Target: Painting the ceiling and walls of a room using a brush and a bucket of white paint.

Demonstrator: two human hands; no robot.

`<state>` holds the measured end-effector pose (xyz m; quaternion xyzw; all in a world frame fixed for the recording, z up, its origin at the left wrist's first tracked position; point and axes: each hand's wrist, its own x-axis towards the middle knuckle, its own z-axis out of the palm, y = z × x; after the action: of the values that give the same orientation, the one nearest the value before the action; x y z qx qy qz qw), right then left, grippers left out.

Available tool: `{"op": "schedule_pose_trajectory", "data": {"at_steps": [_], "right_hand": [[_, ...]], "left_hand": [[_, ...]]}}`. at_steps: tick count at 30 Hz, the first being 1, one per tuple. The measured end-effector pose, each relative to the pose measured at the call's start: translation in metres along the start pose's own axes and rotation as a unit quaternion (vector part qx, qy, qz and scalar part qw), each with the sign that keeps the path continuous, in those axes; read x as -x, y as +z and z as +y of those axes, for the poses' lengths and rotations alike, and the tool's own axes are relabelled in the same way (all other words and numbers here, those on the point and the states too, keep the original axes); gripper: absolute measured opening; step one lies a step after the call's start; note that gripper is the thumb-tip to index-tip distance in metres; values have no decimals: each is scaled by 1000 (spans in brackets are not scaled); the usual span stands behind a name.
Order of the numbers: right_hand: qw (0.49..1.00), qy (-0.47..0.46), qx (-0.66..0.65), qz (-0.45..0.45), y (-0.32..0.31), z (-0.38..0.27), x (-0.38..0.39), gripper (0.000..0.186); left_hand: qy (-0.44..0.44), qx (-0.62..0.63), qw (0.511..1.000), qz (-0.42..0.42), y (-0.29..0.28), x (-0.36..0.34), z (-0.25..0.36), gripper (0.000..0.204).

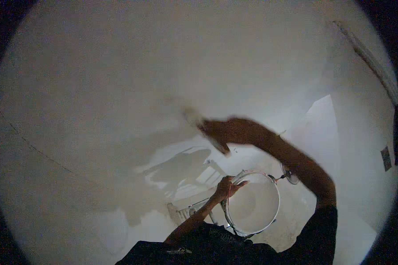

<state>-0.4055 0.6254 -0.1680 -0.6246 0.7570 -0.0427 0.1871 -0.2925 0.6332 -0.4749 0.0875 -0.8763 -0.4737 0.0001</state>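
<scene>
My right hand (214, 130) is raised in front of the pale wall, closed around a wide paintbrush (192, 115). Motion smears the brush, and its light bristle end lies close to or against the wall surface. Lower down, my left hand (225, 187) grips the rim of a round white bucket (277, 210) at its left side, with the thumb over the inner edge. Whitish material coats the inside of the bucket, which sits near my chest. How full it is, I cannot tell.
The pale wall (119, 66) fills most of the view, with a thin dark line (35, 148) at left. Beside the bucket stands a slatted, ladder-like object (179, 214). A small roundish object (291, 176) is beyond the bucket, partly behind my right arm. A dark rectangular plate (386, 159) is at far right.
</scene>
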Motion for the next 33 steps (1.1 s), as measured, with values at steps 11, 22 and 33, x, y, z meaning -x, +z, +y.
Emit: {"op": "schedule_pose_trajectory", "data": {"at_steps": [11,22,33], "right_hand": [[675,264,-153,672,240,-27,188,21],[541,490,-350,587,328,-30,240,33],[594,526,-305,527,349,-3,220,26]], "left_hand": [[60,-75,994,-42,33,-15,-50,42],[85,35,996,-15,9,2,15,39],[91,287,953,-24,16,10,40,31]]}}
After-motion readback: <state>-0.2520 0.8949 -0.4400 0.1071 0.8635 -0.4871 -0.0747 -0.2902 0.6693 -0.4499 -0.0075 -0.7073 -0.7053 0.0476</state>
